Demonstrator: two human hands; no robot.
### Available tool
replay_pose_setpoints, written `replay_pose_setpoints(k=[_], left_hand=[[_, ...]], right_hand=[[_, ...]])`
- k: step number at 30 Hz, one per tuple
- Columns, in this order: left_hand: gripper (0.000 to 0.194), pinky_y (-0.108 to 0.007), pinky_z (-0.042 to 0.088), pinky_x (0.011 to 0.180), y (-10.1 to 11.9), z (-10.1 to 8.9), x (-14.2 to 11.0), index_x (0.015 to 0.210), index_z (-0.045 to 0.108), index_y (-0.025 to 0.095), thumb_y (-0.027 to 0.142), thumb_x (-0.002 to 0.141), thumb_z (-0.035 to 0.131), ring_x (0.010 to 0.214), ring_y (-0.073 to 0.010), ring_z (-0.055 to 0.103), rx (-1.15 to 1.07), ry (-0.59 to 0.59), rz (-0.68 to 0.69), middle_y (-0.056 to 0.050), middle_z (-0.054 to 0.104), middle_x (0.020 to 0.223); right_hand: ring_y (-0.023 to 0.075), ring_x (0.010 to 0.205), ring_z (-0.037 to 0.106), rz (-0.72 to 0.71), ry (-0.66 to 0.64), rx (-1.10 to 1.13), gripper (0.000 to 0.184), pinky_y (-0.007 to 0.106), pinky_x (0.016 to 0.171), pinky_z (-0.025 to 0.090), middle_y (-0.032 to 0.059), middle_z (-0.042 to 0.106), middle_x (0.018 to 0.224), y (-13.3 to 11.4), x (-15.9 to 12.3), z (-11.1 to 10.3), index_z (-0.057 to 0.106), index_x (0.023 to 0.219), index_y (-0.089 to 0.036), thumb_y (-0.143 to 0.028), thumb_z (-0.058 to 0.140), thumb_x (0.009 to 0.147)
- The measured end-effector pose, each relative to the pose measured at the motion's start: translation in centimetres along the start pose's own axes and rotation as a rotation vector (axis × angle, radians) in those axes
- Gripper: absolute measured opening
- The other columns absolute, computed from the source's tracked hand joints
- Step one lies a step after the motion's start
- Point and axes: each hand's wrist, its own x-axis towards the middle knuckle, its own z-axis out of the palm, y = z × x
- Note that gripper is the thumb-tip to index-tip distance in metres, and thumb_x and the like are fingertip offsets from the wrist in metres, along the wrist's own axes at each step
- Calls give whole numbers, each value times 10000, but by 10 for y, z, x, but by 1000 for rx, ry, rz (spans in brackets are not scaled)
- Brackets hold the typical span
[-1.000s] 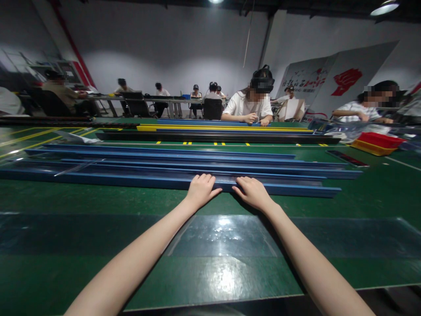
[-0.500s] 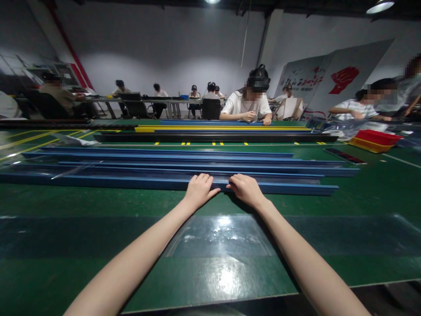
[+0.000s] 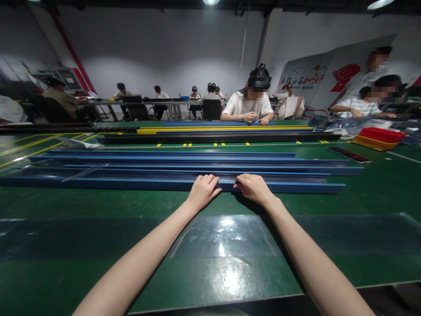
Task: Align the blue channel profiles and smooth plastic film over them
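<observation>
A long blue channel strip (image 3: 131, 183) lies across the green table (image 3: 98, 281), nearest to me among several blue strips. My left hand (image 3: 204, 189) is closed over its front wall, fingers curled inside and thumb along the front. A short way to the right, my right hand (image 3: 253, 188) grips the same wall with bent fingers. The fingertips of both hands are partly hidden in the channel. Between my forearms and to either side, a clear plastic sheet (image 3: 226, 237) lies flat on the table.
Behind are more blue strips (image 3: 263, 162), a black strip (image 3: 217, 138) and yellow strips (image 3: 230, 129). A phone (image 3: 348, 154) and red and yellow trays (image 3: 378, 138) lie at the right. Across the table a person in white (image 3: 246, 105) works with both hands.
My hands and the blue strip sit slightly further right in view, as does most of the table. Both hands keep their grip. At the far right, a standing person has shifted left.
</observation>
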Motion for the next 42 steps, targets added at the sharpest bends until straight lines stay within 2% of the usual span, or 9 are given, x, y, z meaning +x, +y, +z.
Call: replay_pose_setpoints(k=[9,16,21,25,29,33,42], left_hand=[[304,-322,329,759,-1,0,-1,1036,527,164,391,835,506,899,-198,534,16,2,-41,-66,616,976],[344,-340,317,764,0,1,-1,1004,542,167,454,820,500,893,-216,528,57,-5,-109,-68,617,941],[356,-345,311,745,0,1,-1,960,561,175,490,805,499,858,-222,527,64,-17,-163,-71,616,908],[358,-343,311,746,1,1,0,943,567,174,496,798,507,850,-222,527,57,-16,-171,-71,619,889],[359,-339,312,749,1,1,0,943,567,168,492,803,502,848,-218,528,62,-19,-172,-67,625,890],[357,-338,313,747,1,1,0,931,567,167,494,800,506,850,-217,525,73,-22,-171,-65,627,891],[343,-344,317,741,1,1,0,931,568,173,485,802,509,848,-221,526,68,-17,-159,-68,625,877]], right_hand=[[162,720,577,76,19,24,242,253,568,267,57,651,775,26,-16,-1,591,741,-175,-302,413,843],[163,717,573,126,8,69,243,245,572,278,51,651,784,33,-20,-2,603,748,-186,-295,403,832],[159,739,560,133,9,74,228,240,588,293,48,639,806,30,-21,-3,597,776,-188,-277,396,836],[168,795,549,111,25,48,248,241,638,317,61,628,863,23,-22,0,584,841,-183,-335,389,856],[172,797,532,37,65,2,296,248,656,324,69,610,853,8,-14,7,563,854,-171,-392,368,878],[170,799,511,-33,129,-16,263,250,663,323,70,596,838,-4,-4,12,554,840,-171,-370,387,883],[159,776,518,-19,93,-25,186,248,604,299,63,603,820,-1,2,9,559,797,-174,-307,447,862]])
